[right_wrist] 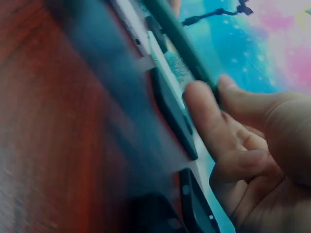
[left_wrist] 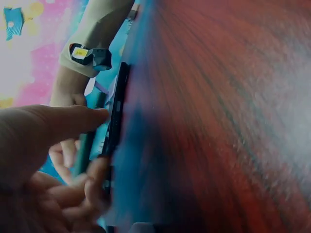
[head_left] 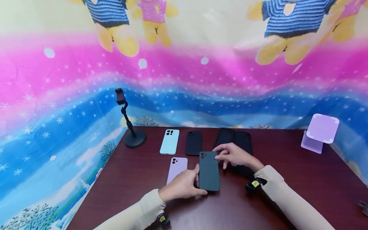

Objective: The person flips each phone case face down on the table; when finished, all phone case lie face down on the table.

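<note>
A: Orientation of the dark green phone case?
B: Camera end away from the person, plain end toward them. Long axis runs nearly straight out from the body. Back faces up at the head camera, camera cutouts in the far left corner.
A: Where is it?
B: Held over the table, in front of the black case, just right of the light purple case. Right wrist view shows it edge-on, raised.
A: Hands?
B: Right hand pinches the far right corner, thumb and index finger nearly together; other fingers bent loosely underneath. Left hand holds the near left corner: thumb along the near short edge, bent fingers at the left long edge. Left wrist view is too blurred to show how firm that grip is.
A: Looks?
B: Matte, flat, rounded corners, thin in side view. Can't tell if there's a phone inside.
A: Nearby?
B: Mint case beyond the purple one, left of the black one. More black cases by the right hand, partly hidden by it.
</note>
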The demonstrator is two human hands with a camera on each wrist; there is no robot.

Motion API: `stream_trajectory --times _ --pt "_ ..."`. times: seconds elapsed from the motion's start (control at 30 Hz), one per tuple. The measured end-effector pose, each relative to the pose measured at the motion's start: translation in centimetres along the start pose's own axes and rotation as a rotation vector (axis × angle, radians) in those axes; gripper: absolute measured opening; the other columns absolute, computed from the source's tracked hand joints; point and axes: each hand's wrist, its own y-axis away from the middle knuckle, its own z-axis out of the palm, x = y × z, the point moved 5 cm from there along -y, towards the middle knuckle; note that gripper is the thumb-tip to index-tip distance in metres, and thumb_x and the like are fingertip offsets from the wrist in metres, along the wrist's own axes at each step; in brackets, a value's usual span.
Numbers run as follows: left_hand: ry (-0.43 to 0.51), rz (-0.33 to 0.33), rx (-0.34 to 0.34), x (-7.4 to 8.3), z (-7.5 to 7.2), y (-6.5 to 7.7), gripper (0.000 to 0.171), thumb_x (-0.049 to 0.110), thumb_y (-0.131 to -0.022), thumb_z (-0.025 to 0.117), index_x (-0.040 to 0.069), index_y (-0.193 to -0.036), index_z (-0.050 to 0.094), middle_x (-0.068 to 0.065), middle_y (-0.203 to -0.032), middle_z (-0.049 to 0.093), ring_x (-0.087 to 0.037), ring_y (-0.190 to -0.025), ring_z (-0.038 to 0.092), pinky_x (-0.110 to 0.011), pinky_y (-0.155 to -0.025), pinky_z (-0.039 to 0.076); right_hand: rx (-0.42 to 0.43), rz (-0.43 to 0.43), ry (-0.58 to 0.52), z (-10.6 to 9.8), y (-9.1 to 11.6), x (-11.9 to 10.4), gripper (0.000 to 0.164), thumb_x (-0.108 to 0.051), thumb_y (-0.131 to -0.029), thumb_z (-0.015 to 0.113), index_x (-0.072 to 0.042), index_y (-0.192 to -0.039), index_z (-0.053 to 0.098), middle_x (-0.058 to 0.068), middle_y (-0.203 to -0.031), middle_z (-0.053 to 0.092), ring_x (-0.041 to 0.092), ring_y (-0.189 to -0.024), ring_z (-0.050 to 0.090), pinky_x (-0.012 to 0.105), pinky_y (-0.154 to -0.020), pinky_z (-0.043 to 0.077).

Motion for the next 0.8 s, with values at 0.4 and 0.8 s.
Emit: stream_trajectory --times 0.4,0.8 --pt "-0.32 -0.073 -0.08 0.8 1.0 -0.2 0.089 0.053 -0.077 0.086 -0.005 -0.138 0.057 0.009 -0.069 0.056 -0.005 -0.067 0.055 -0.024 -0.062 0.047 -0.063 0.012 0.164 2.3 -0.2 0.3 0.039 -0.024 -0.102 0.066 -0.003 -0.135 0.06 0.0 -0.088 0.078 0.021 -0.063 0.074 0.032 -0.042 0.05" --pt "-0.328 -0.099 -0.12 0.6 0.9 -0.8 0.077 0.053 -0.074 0.089 0.001 -0.125 0.064 0.006 -0.076 0.06 -0.007 -0.068 0.055 -0.026 -0.062 0.047 -0.05 0.052 0.179 2.8 -0.5 0.6 0.037 -0.024 -0.1 0.069 -0.002 -0.129 0.063 0.003 -0.079 0.072 0.022 -0.058 0.071 0.041 -0.045 0.055"
